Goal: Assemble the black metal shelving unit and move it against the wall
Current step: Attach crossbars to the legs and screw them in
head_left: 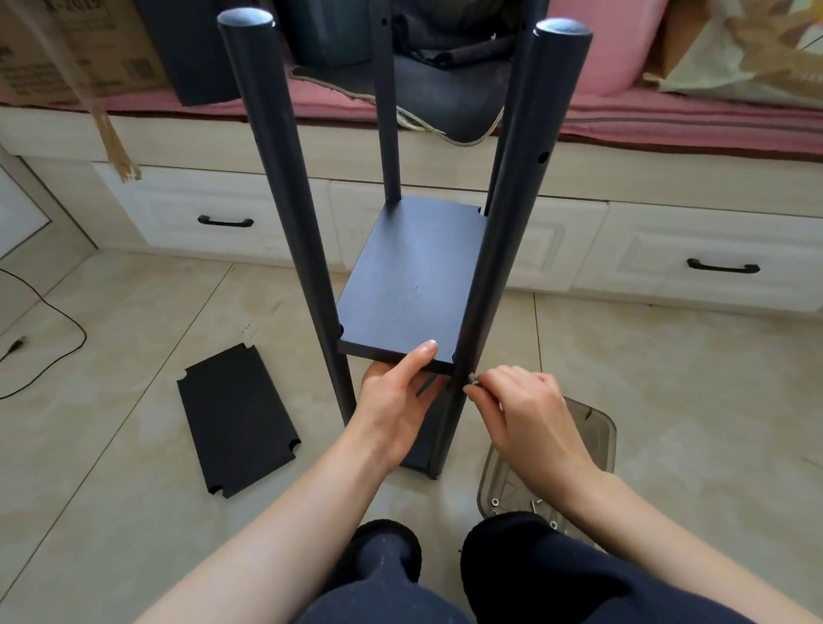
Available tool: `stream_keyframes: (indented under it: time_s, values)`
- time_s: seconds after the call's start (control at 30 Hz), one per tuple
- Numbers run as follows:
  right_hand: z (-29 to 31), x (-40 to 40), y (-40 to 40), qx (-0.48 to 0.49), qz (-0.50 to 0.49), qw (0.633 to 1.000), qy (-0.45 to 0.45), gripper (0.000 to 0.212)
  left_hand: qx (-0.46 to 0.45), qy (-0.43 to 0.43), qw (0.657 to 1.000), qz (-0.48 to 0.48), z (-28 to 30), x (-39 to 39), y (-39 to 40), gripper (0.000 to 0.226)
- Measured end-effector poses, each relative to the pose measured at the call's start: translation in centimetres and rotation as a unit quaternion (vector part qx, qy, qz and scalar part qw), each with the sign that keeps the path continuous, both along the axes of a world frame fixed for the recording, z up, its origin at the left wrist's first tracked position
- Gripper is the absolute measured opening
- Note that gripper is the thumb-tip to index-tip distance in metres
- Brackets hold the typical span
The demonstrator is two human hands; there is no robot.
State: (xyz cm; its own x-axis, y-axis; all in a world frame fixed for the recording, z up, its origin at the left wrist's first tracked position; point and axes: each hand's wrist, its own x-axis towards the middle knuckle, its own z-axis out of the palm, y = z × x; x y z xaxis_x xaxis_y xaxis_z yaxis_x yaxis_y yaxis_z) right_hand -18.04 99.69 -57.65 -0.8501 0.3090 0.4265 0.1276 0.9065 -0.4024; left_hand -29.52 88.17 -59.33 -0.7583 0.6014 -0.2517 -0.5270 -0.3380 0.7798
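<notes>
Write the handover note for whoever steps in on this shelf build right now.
Left hand: grips the front edge of the middle shelf panel, thumb on top, holding it level between the posts.
Right hand: fingers pinch a small screw at the near right post, just under that panel.
Done: the posts stand upright with a bottom panel and this panel between them.
Left: fix this corner; I cannot tell whether the other corners are fixed. Fit the spare panel lying on the floor to the left. More hardware sits in the clear tray on the right. Then move the unit to the wall.
</notes>
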Motion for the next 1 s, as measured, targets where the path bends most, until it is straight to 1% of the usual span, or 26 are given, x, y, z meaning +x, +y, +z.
stream_keyframes:
  time_s: [0.07, 0.13, 0.2, 0.3, 0.5, 0.67, 0.73, 0.8, 0.83, 1.0]
  values:
    - [-0.2, 0.2, 0.1, 0.006, 0.0, 1.0, -0.001, 0.014, -0.002, 0.012, 1.0, -0.014, 0.0, 0.1, 0.1, 0.033]
    - [-0.5, 0.5, 0.3, 0.003, 0.004, 1.0, 0.0, 0.006, -0.009, 0.031, 0.999, -0.031, 0.0, 0.2, 0.1, 0.016]
    - [-0.7, 0.6, 0.4, -0.005, 0.011, 1.0, 0.006, 0.002, -0.028, 0.051, 0.998, -0.039, -0.1, 0.2, 0.1, 0.011]
    - [-0.9, 0.4, 0.3, -0.02, 0.014, 1.0, 0.007, 0.005, -0.054, 0.072, 0.995, -0.053, -0.3, 0.0, 0.0, 0.012]
    - [-1.7, 0.2, 0.4, -0.11, 0.037, 0.993, 0.005, 0.01, -0.059, 0.074, 0.992, -0.084, -0.4, -0.4, 0.1, 0.015]
    - [-1.5, 0.3, 1.0, -0.09, 0.044, 0.995, -0.005, 0.009, -0.062, 0.076, 0.992, -0.075, -0.7, -0.6, 0.4, 0.032]
    - [-1.5, 0.3, 1.1, -0.077, 0.041, 0.996, -0.011, 0.008, -0.06, 0.075, 0.993, -0.073, -0.8, -0.7, 0.5, 0.027]
    - [-1.3, 0.4, 0.9, -0.058, 0.034, 0.998, -0.014, 0.007, -0.057, 0.07, 0.993, -0.071, -0.8, -0.6, 0.5, 0.014]
    - [-1.2, 0.4, 0.8, -0.045, 0.028, 0.998, -0.017, 0.008, -0.056, 0.069, 0.993, -0.071, -0.7, -0.6, 0.5, 0.011]
    - [-1.0, 0.2, 0.2, -0.033, -0.001, 0.999, -0.031, 0.015, -0.05, 0.074, 0.993, -0.077, -0.3, -0.4, 0.4, 0.016]
